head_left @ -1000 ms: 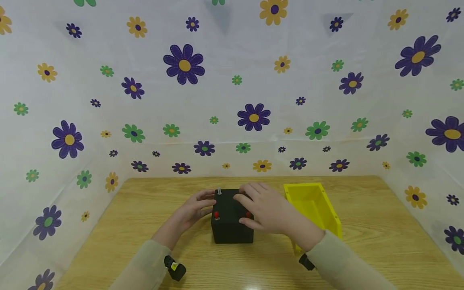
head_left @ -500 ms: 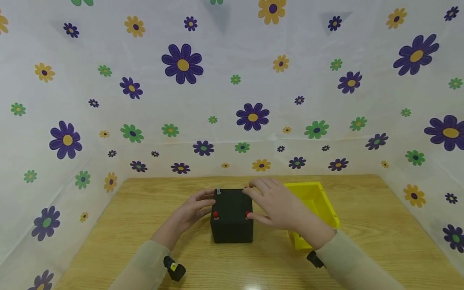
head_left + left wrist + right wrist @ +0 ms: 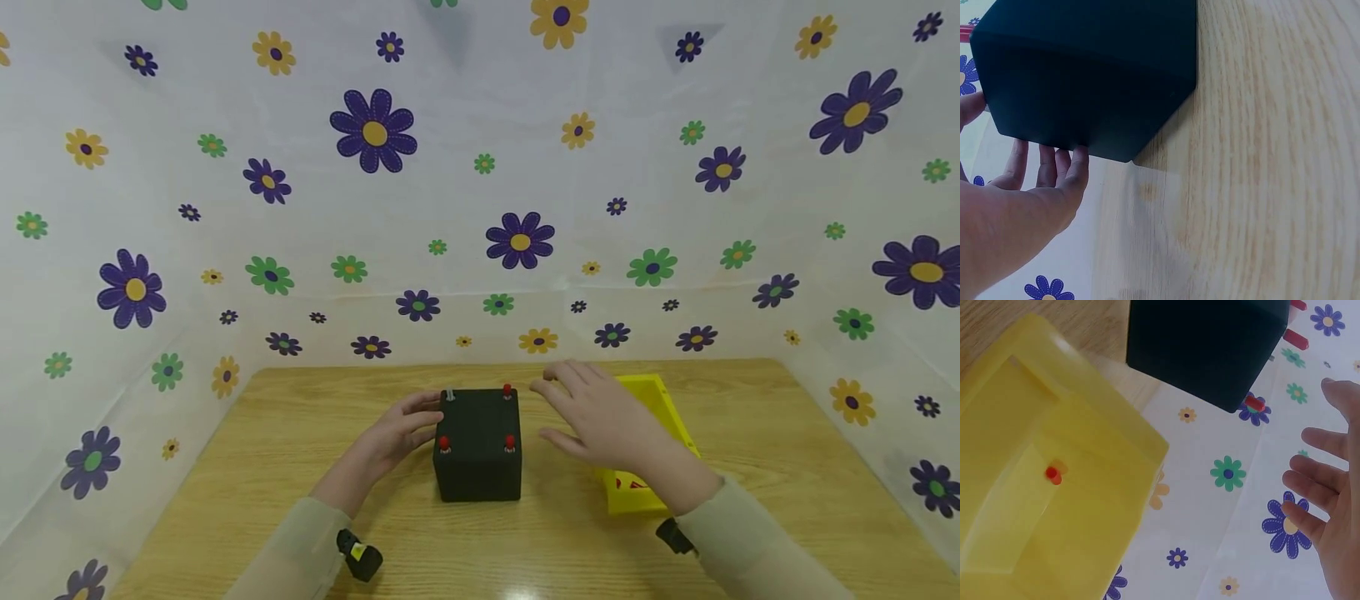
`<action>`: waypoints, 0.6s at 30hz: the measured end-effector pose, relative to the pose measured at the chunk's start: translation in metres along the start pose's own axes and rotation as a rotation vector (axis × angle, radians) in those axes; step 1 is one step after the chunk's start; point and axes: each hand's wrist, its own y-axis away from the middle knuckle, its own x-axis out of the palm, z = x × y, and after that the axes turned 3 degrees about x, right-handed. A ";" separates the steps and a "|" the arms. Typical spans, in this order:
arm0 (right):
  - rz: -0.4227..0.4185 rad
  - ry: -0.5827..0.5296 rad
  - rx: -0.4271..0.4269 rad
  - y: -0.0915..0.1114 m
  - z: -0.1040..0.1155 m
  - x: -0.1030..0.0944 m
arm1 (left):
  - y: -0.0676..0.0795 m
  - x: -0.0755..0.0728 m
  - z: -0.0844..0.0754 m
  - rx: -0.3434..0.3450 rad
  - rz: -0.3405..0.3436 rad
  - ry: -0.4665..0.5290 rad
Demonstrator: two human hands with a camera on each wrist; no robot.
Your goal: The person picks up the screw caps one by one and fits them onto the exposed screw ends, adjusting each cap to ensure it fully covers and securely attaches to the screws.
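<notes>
A black box (image 3: 477, 425) stands on the table, small red caps on three of its top corners: front left (image 3: 445, 443), front right (image 3: 510, 442) and back right. At its back left corner a bare metal post (image 3: 450, 395) sticks up. My left hand (image 3: 386, 437) rests against the box's left side; in the left wrist view the fingertips meet its edge. Apart from the box, over the yellow bin's near side, my right hand (image 3: 600, 417) hangs with loosely bent fingers and nothing in them.
To the right of the box is the yellow bin (image 3: 1085, 431), partly behind my right hand and forearm in the head view. A small red piece (image 3: 1053, 475) lies inside it. Flowered white cloth (image 3: 420, 233) walls the table's back and sides.
My right hand has drawn away from the box's right side towards the bin, uncovering both right-hand red caps. The left hand and the box stay in place.
</notes>
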 end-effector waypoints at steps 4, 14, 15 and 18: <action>-0.010 -0.001 0.012 0.005 -0.004 -0.001 | 0.000 0.001 0.000 -0.001 -0.006 0.002; -0.023 0.030 0.037 0.016 -0.012 0.000 | 0.001 0.001 -0.001 -0.003 -0.009 0.006; -0.027 0.029 0.038 0.017 -0.013 0.000 | 0.001 0.001 -0.001 -0.003 -0.008 0.003; -0.040 0.027 0.042 0.020 -0.015 0.002 | 0.001 0.002 -0.001 -0.008 -0.015 0.006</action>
